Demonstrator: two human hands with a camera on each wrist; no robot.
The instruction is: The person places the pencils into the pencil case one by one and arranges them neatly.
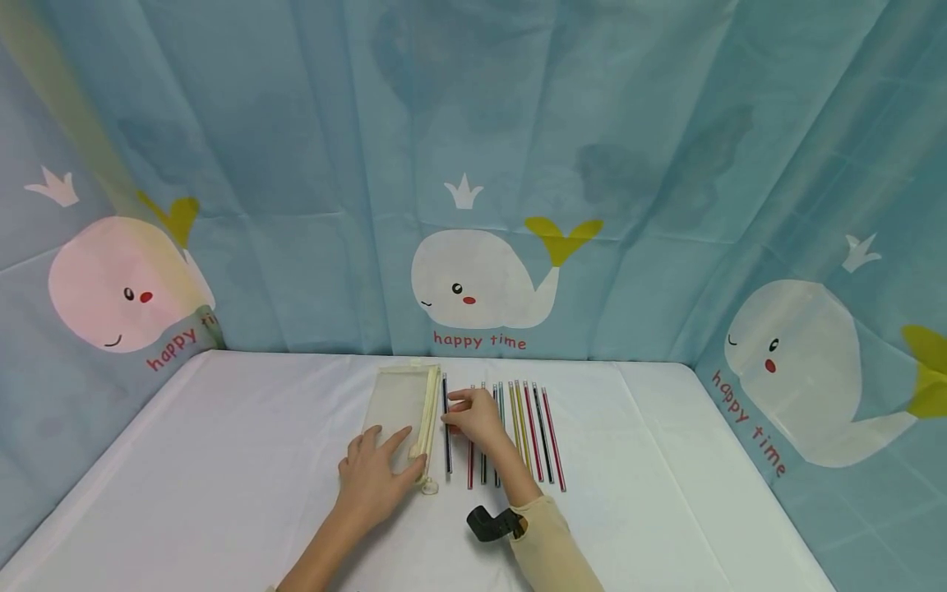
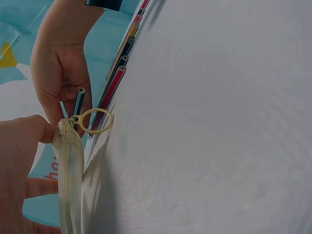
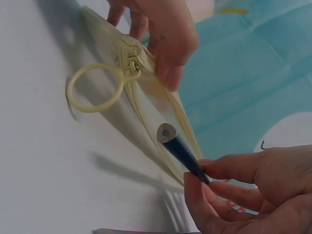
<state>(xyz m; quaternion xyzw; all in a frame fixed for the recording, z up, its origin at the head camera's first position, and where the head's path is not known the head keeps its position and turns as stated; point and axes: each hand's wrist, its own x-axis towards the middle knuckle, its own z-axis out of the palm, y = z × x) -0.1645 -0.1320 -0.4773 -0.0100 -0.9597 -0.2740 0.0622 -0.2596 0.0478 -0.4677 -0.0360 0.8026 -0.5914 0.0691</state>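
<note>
A cream zip pouch (image 1: 385, 390) with a see-through face lies at the middle of the table. Spread fingers of my left hand (image 1: 370, 481) rest on it, the thumb at its zip edge. The zip side gapes open in the right wrist view, and a cream ring pull (image 3: 71, 92) hangs at its near end. Just right of the pouch, my right hand (image 1: 477, 418) pinches a dark blue pencil (image 3: 184, 155) between thumb and fingers. The pencil's flat end points toward me, beside the pouch's opening.
Several coloured pencils (image 1: 530, 436) lie side by side to the right, some partly behind my right hand and forearm. A black wrist-camera mount (image 1: 491, 524) juts from the right wrist. White cloth covers the table (image 1: 222, 460), and a blue whale-print curtain (image 1: 311, 205) stands behind.
</note>
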